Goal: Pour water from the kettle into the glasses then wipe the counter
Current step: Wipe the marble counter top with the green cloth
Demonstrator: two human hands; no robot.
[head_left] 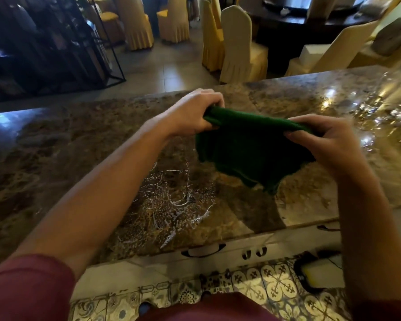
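A dark green cloth [245, 151] hangs above the brown marble counter [79, 154], stretched between both hands. My left hand [195, 112] grips its upper left corner. My right hand [329, 142] grips its upper right edge. The cloth's lower end dangles just over the counter top. A patch of spilled water [178, 205] with white streaks lies on the counter below and left of the cloth. At the far right, blurred clear glassware [384, 107] glints on the counter. No kettle is in view.
The counter's near edge runs above white drawers with dark handles [204, 251]. Patterned floor tiles lie below. Beyond the counter stand several covered chairs [239, 47] and a dark round table [294, 22]. A black metal rack [44, 42] fills the far left.
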